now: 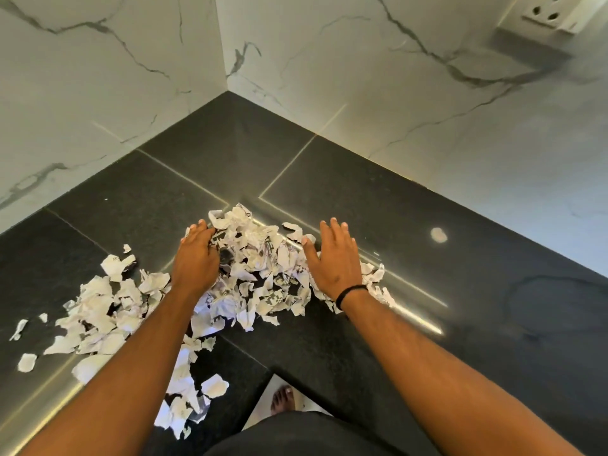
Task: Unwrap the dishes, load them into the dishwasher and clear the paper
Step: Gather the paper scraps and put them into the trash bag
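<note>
1. The torn paper (pixel 256 268) lies heaped in the inner corner of the dark table (pixel 427 258), with loose scraps trailing toward the left and near edge.
2. The left hand (pixel 197 255) reaches forward, palm down, its fingers laid against the left side of the heap; the grip is loosely spread, pinching nothing.
3. The right hand (pixel 335 258) lies flat at the heap's right side, fingers straight and slightly spread, a black band (pixel 350 292) on the wrist.
4. Both forearms stretch out from the near edge, angled inward.
</note>
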Motion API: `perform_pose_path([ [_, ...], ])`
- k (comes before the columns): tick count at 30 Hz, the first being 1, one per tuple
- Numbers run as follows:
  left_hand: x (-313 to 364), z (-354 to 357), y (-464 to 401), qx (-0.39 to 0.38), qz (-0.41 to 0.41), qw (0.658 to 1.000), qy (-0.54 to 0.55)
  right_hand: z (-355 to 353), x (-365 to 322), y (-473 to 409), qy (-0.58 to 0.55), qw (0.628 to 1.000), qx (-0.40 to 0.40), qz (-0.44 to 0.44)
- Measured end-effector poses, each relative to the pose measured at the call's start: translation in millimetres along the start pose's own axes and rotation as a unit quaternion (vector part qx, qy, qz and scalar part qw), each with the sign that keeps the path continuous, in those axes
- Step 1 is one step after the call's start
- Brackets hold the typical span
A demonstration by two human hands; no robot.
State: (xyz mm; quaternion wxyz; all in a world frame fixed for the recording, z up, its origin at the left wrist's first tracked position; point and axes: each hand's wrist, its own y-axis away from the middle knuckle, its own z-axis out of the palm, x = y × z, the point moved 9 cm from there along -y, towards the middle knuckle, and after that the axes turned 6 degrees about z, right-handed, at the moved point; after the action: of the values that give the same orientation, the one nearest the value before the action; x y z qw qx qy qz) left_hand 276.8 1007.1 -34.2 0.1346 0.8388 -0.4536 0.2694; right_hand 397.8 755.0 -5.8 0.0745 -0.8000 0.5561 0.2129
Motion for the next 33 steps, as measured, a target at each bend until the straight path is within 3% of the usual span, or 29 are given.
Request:
perform_pose_path([
  [3, 2, 0, -1, -0.008, -0.015, 1.0, 0.005, 26, 3, 25, 0.0, 0.996, -0.076, -0.051],
  [5, 2, -1, -2, -0.013, -0.028, 0.999, 0.015, 26, -2, 40, 0.018, 0.993, -0.051, -0.109],
  [7, 2, 0, -3, -0.024, -0.038, 0.999, 0.022, 11, 5, 50, 0.004, 0.993, 0.025, -0.115],
  [11, 7, 5, 4, -0.032, -0.035, 0.999, 0.015, -27, 66, 66, -0.01, 0.982, 0.191, 0.011],
  [14, 9, 7, 8, -0.035, -0.039, 0.999, 0.007, -20, 109, 70, -0.056, 0.977, 0.146, 0.147],
  [17, 14, 3, 9, -0.037, -0.048, 0.998, 0.032, 4, 103, 66, -0.067, 0.984, 0.07, 0.148],
  [21, 21, -19, 22, 0.059, -0.075, 0.99, 0.107, 21, 59, 56, -0.139, 0.989, 0.026, 0.039],
  [24, 26, -45, 37, 0.193, -0.035, 0.975, 0.108, 8, 48, 52, -0.202, 0.976, 0.077, 0.022],
  [26, 30, -51, 39, 0.22, -0.005, 0.969, 0.114, 3, 51, 52, -0.177, 0.976, 0.118, 0.037],
  [29, 38, -31, 23, 0.123, 0.011, 0.986, 0.112, 18, 52, 50, -0.118, 0.987, 0.091, 0.058],
  [33, 45, 4, 4, -0.015, 0.026, 0.995, 0.096, 39, 25, 42, -0.051, 0.997, 0.05, 0.016],
])
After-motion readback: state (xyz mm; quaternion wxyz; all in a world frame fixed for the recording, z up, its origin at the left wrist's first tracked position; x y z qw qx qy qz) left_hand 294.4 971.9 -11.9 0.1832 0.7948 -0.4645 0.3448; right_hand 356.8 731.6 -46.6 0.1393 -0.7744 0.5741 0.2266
